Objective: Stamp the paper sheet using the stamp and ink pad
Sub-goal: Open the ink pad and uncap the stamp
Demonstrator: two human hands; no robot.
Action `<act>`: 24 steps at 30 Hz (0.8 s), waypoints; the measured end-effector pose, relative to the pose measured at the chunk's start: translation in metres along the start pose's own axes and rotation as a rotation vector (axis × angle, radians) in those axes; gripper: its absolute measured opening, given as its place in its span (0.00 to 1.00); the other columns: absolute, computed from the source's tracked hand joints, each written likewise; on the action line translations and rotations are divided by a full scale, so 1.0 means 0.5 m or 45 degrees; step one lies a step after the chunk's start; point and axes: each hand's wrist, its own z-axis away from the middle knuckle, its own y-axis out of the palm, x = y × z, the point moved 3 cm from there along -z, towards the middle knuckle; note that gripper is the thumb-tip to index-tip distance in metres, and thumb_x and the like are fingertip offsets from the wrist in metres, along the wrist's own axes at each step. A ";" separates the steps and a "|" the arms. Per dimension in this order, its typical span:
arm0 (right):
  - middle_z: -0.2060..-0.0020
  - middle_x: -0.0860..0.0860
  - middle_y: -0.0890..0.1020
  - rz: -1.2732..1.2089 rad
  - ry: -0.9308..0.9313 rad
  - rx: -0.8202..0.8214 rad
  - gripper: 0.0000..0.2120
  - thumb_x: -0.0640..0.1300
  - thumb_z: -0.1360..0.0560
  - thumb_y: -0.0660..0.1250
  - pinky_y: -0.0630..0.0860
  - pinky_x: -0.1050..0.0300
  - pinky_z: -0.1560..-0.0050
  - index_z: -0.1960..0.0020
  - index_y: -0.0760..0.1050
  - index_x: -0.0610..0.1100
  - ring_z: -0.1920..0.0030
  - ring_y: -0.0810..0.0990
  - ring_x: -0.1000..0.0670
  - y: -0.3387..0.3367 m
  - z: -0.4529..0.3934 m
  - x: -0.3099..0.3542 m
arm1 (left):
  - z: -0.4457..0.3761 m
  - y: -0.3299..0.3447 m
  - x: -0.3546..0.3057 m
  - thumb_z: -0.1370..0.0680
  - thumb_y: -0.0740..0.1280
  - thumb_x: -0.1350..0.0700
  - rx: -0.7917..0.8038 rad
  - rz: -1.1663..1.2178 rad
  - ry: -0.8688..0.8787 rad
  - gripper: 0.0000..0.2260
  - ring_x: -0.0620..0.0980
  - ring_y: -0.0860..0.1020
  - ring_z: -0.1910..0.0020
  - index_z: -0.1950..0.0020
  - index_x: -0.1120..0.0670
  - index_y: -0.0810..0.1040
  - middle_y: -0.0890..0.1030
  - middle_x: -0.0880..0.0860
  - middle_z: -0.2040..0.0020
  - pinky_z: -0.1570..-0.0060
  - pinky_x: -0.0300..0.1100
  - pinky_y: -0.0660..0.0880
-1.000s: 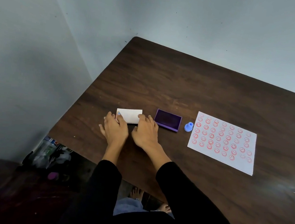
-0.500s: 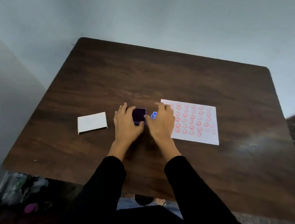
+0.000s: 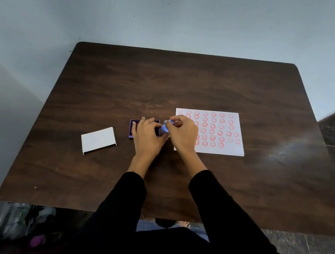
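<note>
A white paper sheet (image 3: 219,134) covered with rows of red smiley stamps lies right of centre on the dark wooden table (image 3: 168,84). My right hand (image 3: 182,134) holds the small light-blue stamp (image 3: 165,127) by its top, tilted, just left of the sheet. The open purple ink pad (image 3: 132,126) sits beside it, mostly under my left hand (image 3: 147,137), whose fingers rest on the pad and steady it.
The ink pad's white lid (image 3: 98,139) lies on the table to the left. Grey walls stand close behind and to the left. Bags and clutter (image 3: 24,223) sit on the floor below the table's near left corner.
Both hands left the white lid and moved right. My left hand settled on the ink pad and my right hand picked up the blue stamp. The camera view swung to the right.
</note>
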 end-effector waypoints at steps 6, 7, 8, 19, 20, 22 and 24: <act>0.62 0.47 0.84 -0.096 0.038 -0.009 0.10 0.46 0.35 0.76 0.76 0.55 0.57 0.58 0.79 0.44 0.60 0.81 0.50 0.003 -0.005 -0.006 | -0.007 0.005 0.003 0.27 0.71 0.51 -0.011 -0.010 0.048 0.14 0.53 0.57 0.24 0.45 0.56 0.82 0.70 0.54 0.28 0.26 0.52 0.43; 0.61 0.47 0.84 -0.098 0.035 -0.008 0.09 0.45 0.35 0.76 0.76 0.55 0.56 0.58 0.80 0.44 0.60 0.81 0.50 0.002 -0.006 -0.007 | -0.007 0.006 0.003 0.27 0.71 0.51 -0.008 -0.014 0.060 0.14 0.53 0.56 0.23 0.45 0.56 0.82 0.69 0.54 0.27 0.26 0.53 0.42; 0.61 0.47 0.84 -0.099 0.029 -0.003 0.09 0.45 0.34 0.75 0.77 0.55 0.55 0.57 0.80 0.44 0.60 0.81 0.51 0.001 -0.007 -0.007 | -0.008 0.007 0.002 0.27 0.71 0.51 -0.005 -0.026 0.073 0.13 0.53 0.54 0.23 0.46 0.55 0.82 0.67 0.54 0.26 0.26 0.54 0.41; 0.51 0.42 0.83 -0.237 -0.085 0.246 0.16 0.30 0.30 0.68 0.78 0.57 0.48 0.44 0.77 0.40 0.50 0.81 0.47 0.002 -0.020 -0.011 | -0.017 0.015 0.006 0.27 0.71 0.48 0.065 -0.080 0.083 0.13 0.54 0.44 0.22 0.48 0.54 0.83 0.58 0.52 0.22 0.28 0.60 0.36; 0.50 0.41 0.82 -0.256 -0.087 0.278 0.16 0.29 0.30 0.67 0.78 0.57 0.47 0.44 0.76 0.40 0.49 0.81 0.46 0.002 -0.022 -0.012 | -0.017 0.017 0.007 0.28 0.71 0.48 0.077 -0.086 0.084 0.13 0.54 0.43 0.22 0.48 0.53 0.83 0.58 0.52 0.22 0.28 0.61 0.36; 0.49 0.40 0.82 -0.290 -0.086 0.336 0.17 0.28 0.30 0.66 0.77 0.57 0.47 0.43 0.76 0.39 0.47 0.81 0.45 0.001 -0.027 -0.012 | -0.019 0.019 0.007 0.28 0.71 0.47 0.093 -0.087 0.081 0.13 0.54 0.42 0.22 0.47 0.52 0.83 0.56 0.51 0.22 0.29 0.62 0.36; 0.48 0.39 0.81 -0.319 -0.076 0.361 0.18 0.26 0.30 0.64 0.77 0.59 0.48 0.42 0.75 0.38 0.46 0.80 0.44 -0.001 -0.033 -0.013 | -0.020 0.020 0.007 0.28 0.71 0.47 0.109 -0.081 0.079 0.13 0.55 0.40 0.22 0.47 0.52 0.83 0.55 0.51 0.21 0.30 0.63 0.35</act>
